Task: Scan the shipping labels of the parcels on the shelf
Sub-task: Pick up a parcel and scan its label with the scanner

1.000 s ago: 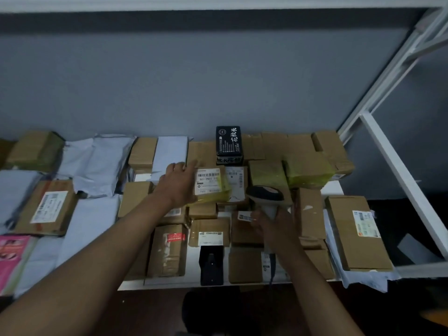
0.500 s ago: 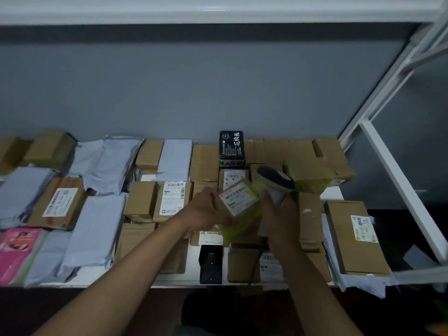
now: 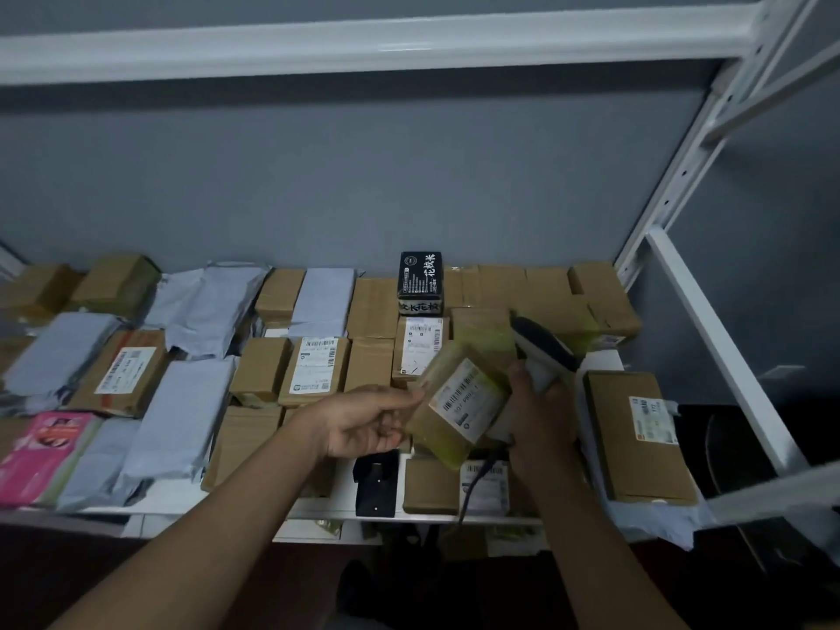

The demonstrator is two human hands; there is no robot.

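Note:
My left hand (image 3: 363, 422) grips a small brown parcel (image 3: 459, 402) wrapped in yellowish tape and holds it tilted above the shelf, its white barcode label facing up. My right hand (image 3: 538, 413) grips a handheld barcode scanner (image 3: 541, 352), whose dark head sits just right of the parcel. A cable hangs from the scanner down past the shelf edge. Many brown cardboard parcels (image 3: 313, 370) and grey poly mailers (image 3: 182, 416) cover the white shelf (image 3: 191, 507).
A black box (image 3: 420, 284) with white writing stands at the back. A black scanner cradle (image 3: 375, 484) sits at the front edge. A long flat box (image 3: 636, 434) lies at the right, a pink packet (image 3: 45, 447) at the left. White shelf uprights (image 3: 709, 325) rise on the right.
My left hand lifted the taped parcel from the middle of the shelf and brought it right and nearer. My right hand raised the scanner up beside its label.

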